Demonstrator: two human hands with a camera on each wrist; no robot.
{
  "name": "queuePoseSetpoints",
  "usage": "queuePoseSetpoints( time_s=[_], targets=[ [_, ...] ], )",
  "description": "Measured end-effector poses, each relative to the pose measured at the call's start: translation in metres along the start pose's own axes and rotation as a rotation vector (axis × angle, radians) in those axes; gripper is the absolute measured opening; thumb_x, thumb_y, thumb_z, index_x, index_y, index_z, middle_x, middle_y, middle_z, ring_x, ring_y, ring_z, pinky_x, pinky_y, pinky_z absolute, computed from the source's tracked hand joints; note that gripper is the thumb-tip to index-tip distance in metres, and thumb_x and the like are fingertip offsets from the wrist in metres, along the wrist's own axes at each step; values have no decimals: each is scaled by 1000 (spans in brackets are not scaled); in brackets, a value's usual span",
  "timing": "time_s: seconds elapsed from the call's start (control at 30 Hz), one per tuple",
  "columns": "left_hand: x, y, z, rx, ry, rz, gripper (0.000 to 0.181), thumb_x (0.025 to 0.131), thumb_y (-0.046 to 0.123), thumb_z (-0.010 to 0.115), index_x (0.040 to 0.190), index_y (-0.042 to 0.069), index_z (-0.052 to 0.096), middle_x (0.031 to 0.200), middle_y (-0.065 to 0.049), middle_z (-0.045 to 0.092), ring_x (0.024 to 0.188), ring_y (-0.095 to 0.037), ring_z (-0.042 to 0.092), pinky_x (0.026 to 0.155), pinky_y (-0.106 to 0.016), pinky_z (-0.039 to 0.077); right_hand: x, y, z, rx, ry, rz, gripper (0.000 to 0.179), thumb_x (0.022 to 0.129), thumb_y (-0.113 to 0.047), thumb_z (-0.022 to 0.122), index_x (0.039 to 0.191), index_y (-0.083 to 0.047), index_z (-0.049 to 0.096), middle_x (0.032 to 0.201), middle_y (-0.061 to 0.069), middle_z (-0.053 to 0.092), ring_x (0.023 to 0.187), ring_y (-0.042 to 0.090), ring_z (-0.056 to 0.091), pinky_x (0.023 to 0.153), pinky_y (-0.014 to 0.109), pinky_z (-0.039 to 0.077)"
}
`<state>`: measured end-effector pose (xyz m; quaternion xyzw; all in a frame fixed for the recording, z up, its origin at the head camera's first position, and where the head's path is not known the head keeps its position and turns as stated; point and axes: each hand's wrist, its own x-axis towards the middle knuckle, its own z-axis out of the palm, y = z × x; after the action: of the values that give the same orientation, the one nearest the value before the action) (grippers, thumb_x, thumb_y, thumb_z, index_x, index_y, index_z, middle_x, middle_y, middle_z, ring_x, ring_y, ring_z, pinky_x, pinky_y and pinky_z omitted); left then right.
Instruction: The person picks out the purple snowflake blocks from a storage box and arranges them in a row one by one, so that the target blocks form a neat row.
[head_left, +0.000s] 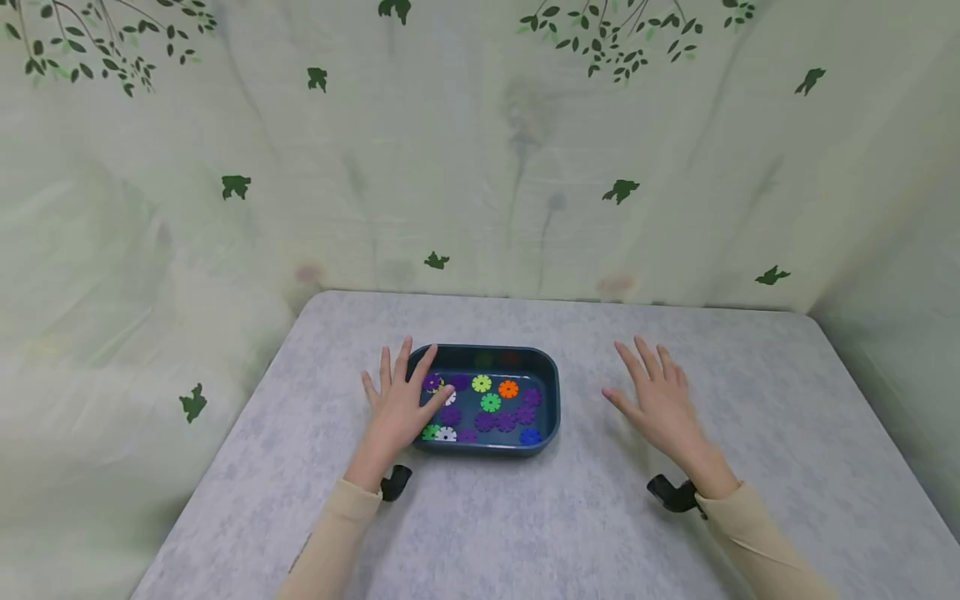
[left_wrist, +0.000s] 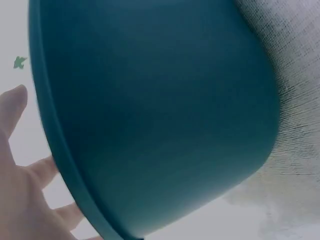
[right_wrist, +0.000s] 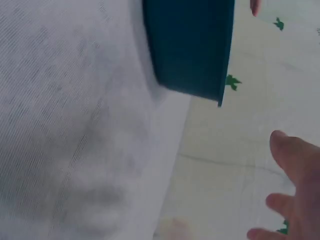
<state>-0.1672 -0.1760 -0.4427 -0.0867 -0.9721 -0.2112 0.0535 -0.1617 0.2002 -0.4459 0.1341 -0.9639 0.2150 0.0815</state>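
Observation:
A dark blue rectangular tray stands on the table, with several flower-shaped plastic discs inside. Among them are a yellow disc, an orange disc, a green disc, a blue disc and several purple ones. My left hand is over the tray's left end with its fingers spread, hiding part of that rim. The left wrist view shows the tray's outer wall close up beside the fingers. Off to the right of the tray, my right hand is held above the table, fingers extended and holding nothing.
The pale grey table extends around the tray on all sides. Behind it and at both sides hangs a light curtain printed with leaves and birds. Each wrist carries a black camera mount, such as the right mount.

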Motion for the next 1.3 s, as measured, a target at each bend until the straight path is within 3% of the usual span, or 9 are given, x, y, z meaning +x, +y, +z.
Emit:
queuePoseSetpoints(
  time_s=[0.17,0.3,0.5,0.63,0.77,1.0,1.13,1.3],
  targets=[
    [2,-11,-2,-200,56,37,66,95,42,57,151,19,31,158,-14,10,142,-41,2,105,-68,5,14,-12,7,301,2,-137,68,94,-27,63,150,-8,29,152,19,27,136,41,25,104,61,25],
    [5,-28,1,-437,73,29,59,97,30,57,149,14,35,156,-16,17,141,-39,13,107,-63,15,26,-29,14,548,-68,-162,59,96,-17,59,148,-7,34,147,16,38,128,34,43,99,52,40],
    [7,-50,7,-874,-32,-84,55,99,17,54,150,12,34,155,-11,24,142,-28,18,113,-46,15,43,-55,28,834,-301,-103,49,101,-19,51,146,-7,36,142,19,43,119,36,51,94,47,46],
    [5,-56,13,-1055,-86,-139,55,100,12,52,150,9,32,156,-8,23,143,-21,14,114,-40,12,52,-75,35,919,-451,-89,47,103,-20,46,144,0,36,139,25,43,114,41,53,92,45,47],
    [5,-65,26,-1132,-72,-153,52,100,11,50,149,12,34,155,-4,25,142,-16,16,114,-38,14,60,-87,46,897,-556,-56,43,103,-18,45,140,3,39,134,28,46,107,42,57,88,44,50],
    [3,-67,30,-1129,-57,-154,50,101,15,50,149,14,36,155,-3,27,142,-18,18,113,-42,16,70,-106,57,752,-719,93,36,101,-16,48,132,2,50,120,21,56,86,31,66,76,41,54],
    [3,-68,32,-1137,-62,-168,50,101,15,50,149,17,37,155,-2,27,142,-19,19,113,-43,18,73,-111,65,690,-734,138,29,100,-13,50,124,2,55,113,15,59,78,27,67,69,37,56],
    [2,-69,33,-1149,-64,-188,50,101,17,51,149,20,38,154,2,28,141,-16,21,113,-41,18,73,-114,74,641,-706,135,17,96,-4,56,109,5,62,95,11,62,72,26,67,65,34,56]
  ],
)
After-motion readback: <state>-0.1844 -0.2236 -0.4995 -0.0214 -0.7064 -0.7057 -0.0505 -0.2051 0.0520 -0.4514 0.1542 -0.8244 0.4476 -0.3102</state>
